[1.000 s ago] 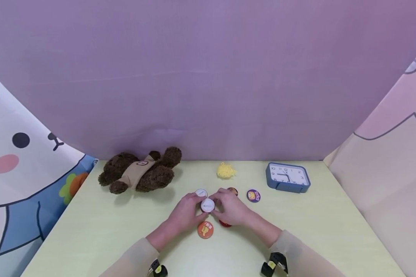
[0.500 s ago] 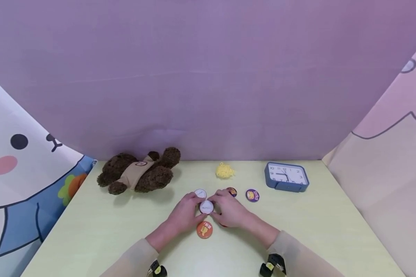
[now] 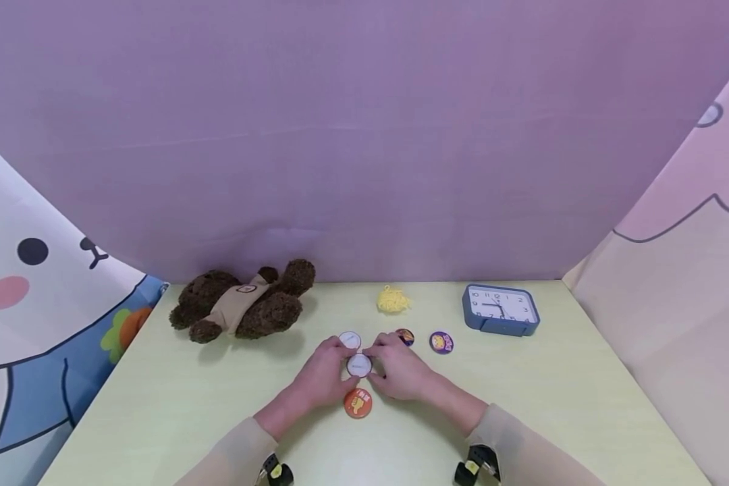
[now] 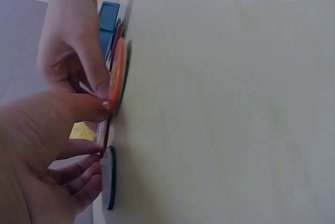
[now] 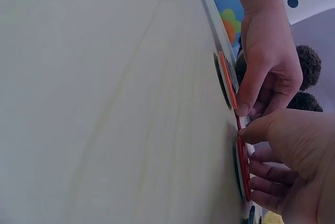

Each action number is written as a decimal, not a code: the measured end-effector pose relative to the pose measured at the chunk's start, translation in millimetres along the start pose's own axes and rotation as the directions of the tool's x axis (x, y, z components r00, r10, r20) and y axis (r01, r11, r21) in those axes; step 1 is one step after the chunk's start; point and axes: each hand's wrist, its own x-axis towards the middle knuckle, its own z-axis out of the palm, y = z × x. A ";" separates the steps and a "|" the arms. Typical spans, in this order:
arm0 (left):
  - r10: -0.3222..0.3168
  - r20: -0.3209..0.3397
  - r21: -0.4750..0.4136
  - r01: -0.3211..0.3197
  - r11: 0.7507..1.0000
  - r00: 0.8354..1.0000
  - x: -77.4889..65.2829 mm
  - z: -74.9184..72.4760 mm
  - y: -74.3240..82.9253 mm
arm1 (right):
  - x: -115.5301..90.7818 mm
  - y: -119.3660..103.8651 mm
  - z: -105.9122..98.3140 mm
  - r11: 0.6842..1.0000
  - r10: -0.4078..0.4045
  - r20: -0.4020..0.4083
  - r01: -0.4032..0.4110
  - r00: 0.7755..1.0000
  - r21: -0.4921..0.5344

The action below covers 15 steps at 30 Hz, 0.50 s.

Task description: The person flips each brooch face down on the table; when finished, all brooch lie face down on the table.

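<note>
A round white-faced badge [image 3: 359,366] lies between both hands in the head view. My left hand [image 3: 323,375] holds its left edge with thumb and fingers, and my right hand [image 3: 403,368] pinches the right edge. Just behind it is another white-faced badge [image 3: 349,339], close to the left fingertips. Toward the person sits an orange badge [image 3: 358,403] with a yellow thumb picture. A red badge [image 5: 243,169] shows beneath the right hand in the right wrist view; the head view hides it. Past the right hand are a dark patterned badge [image 3: 406,337] and a purple badge [image 3: 441,342].
At the back left of the pale table [image 3: 553,418] lies a brown teddy bear [image 3: 249,304] in a beige shirt. A yellow yarn bundle [image 3: 393,300] is at the back middle. The blue clock [image 3: 501,310] stands at the back right, before a purple backdrop [image 3: 364,148].
The white-faced badge between the hands has moved slightly lower and toward the person, and both hands have followed it. The red badge's edge has gone out of sight under the right hand.
</note>
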 end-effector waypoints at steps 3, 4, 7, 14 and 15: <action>-0.011 0.007 -0.041 0.011 0.999 1.000 1.3 -3.8 0.7 | -2.5 0.8 -1.3 1.000 0.005 -0.005 -0.005 1.000 0.025; -0.006 0.009 -0.054 0.007 0.999 1.000 1.9 -4.9 1.1 | -3.8 0.9 -1.8 0.999 0.004 -0.015 -0.003 1.000 0.037; 0.019 0.019 -0.096 -0.017 0.995 1.000 2.6 -8.4 3.2 | -9.3 -0.6 -3.6 0.997 -0.014 -0.065 0.018 0.998 0.071; 0.030 0.074 -0.134 -0.020 0.991 0.997 -11.7 -20.0 9.5 | -25.8 -11.3 -13.3 0.989 -0.044 -0.098 0.057 0.994 0.133; 0.026 0.085 -0.133 -0.015 0.991 0.996 -14.8 -21.9 10.4 | -28.2 -12.9 -15.0 0.989 -0.045 -0.086 0.056 0.995 0.140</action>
